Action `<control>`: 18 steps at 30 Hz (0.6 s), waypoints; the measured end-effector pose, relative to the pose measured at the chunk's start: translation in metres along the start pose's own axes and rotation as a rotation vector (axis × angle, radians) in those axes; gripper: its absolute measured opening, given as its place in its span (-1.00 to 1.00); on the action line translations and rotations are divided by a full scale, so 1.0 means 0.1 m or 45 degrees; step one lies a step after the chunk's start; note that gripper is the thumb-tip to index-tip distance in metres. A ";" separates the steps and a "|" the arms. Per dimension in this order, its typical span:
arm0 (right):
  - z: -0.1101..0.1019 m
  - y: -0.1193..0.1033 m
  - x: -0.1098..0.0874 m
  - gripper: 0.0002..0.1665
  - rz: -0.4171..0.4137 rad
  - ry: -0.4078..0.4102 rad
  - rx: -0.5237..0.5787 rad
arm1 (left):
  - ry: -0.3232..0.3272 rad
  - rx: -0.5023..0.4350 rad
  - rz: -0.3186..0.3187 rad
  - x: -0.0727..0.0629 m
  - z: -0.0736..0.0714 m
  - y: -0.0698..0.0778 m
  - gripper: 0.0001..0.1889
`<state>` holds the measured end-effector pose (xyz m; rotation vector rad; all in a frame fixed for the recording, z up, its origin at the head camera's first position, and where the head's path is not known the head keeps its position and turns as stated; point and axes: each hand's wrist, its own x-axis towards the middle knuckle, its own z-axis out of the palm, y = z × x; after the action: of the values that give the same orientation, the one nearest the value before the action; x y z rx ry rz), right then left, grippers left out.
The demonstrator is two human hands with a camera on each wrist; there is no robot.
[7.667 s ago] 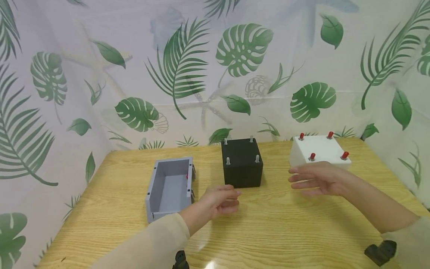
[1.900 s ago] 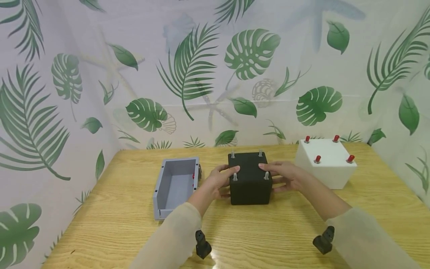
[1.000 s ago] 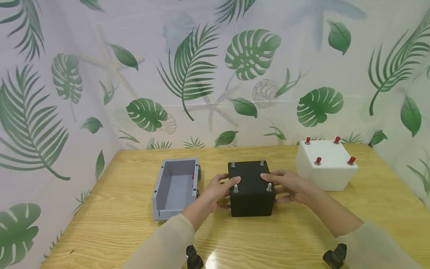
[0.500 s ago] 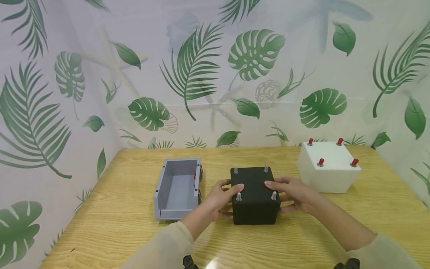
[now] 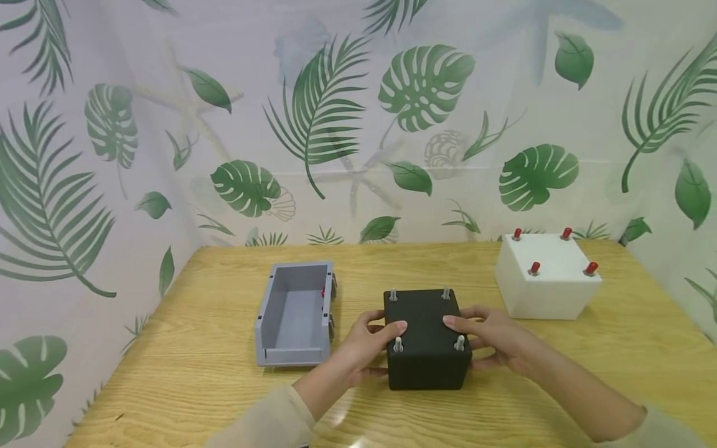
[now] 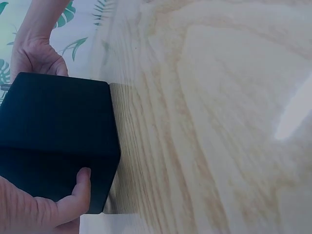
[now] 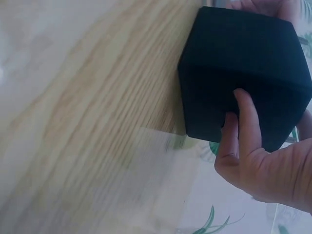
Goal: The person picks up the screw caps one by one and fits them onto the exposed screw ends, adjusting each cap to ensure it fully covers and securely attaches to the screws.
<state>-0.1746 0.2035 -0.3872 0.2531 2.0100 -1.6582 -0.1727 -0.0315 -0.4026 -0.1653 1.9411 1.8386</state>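
Wooden table (image 5: pixel 196 373): left hand (image 5: pixel 366 345) and right hand (image 5: pixel 498 336) pinch the black box (image 5: pixel 427 330) — positioning it, apparently. Next, probably, an even release.

Bin (image 5: pixel 294 356) lay left on the table (image 5: pixel 185 373), near block (image 5: pixel 427 358) sat to its right, left hand (image 5: pixel 361 348) and right hand (image 5: pixel 495 336) flanking that block, second block (image 5: pixel 543 289) stood back right (four posts (image 5: pixel 398 345) atop each, mind), curtain (image 5: pixel 347 68) hung behind all.

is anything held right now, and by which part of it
A black box, gripped at opposite sides by the left hand and right hand, thumbs on its top.
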 end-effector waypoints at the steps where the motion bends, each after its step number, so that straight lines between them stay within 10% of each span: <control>1: 0.01 0.00 -0.01 -0.12 0.002 -0.004 -0.001 | -0.007 0.006 0.001 -0.01 -0.01 -0.01 -0.22; 18: 0.12 0.12 -0.20 -0.08 0.020 0.032 -0.022 | -0.059 0.045 -0.010 -0.22 -0.02 -0.08 -0.21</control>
<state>-0.1489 0.1989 -0.3891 0.2836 2.0349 -1.6351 -0.1509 -0.0395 -0.4008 -0.1183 1.9368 1.7864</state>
